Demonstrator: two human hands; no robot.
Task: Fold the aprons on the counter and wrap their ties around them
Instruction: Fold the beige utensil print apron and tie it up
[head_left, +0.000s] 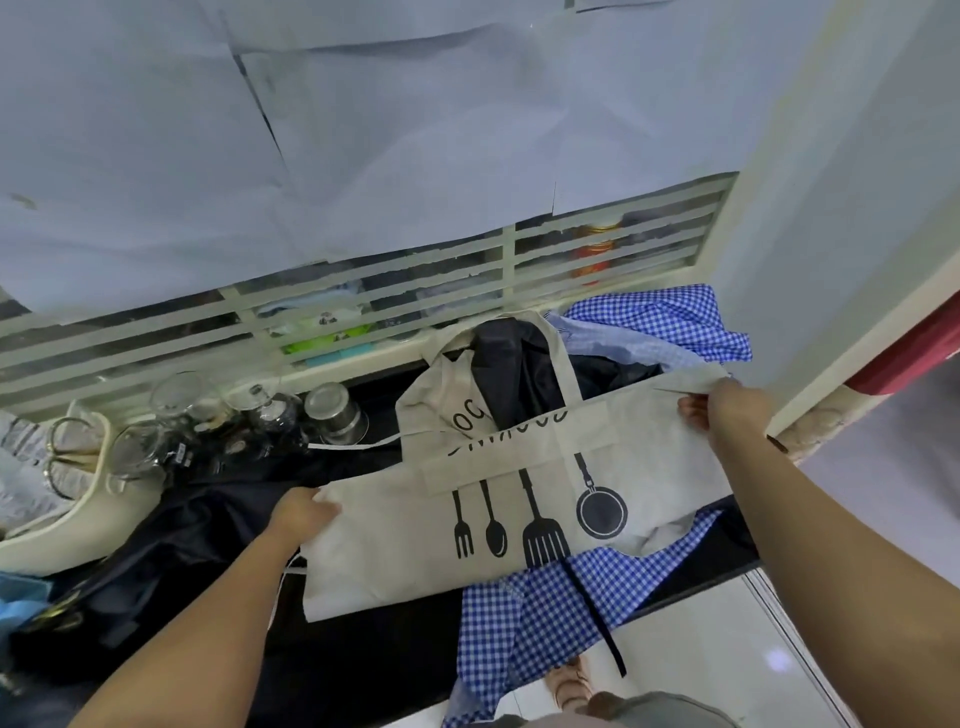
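Note:
A beige apron (405, 540) printed with black utensils is stretched across the dark counter (363, 670), folded along its length. My left hand (304, 512) pinches its left edge. My right hand (727, 410) pinches its upper right corner, held a little higher. Its bib and neck loop (457, 395) lie behind, towards the window. A thin white tie (353, 444) trails left from the bib. A blue checked apron (550, 608) lies under it and hangs over the counter's front edge, with a dark strap (592, 613) across it. A dark navy apron (171, 561) is crumpled at the left.
Glass jars (171, 415) and a steel tin (335, 408) stand at the back left by the barred window (363, 291). A cream basket (78, 519) sits at the far left. More checked cloth (670, 322) is piled at the back right beside a wall (831, 234).

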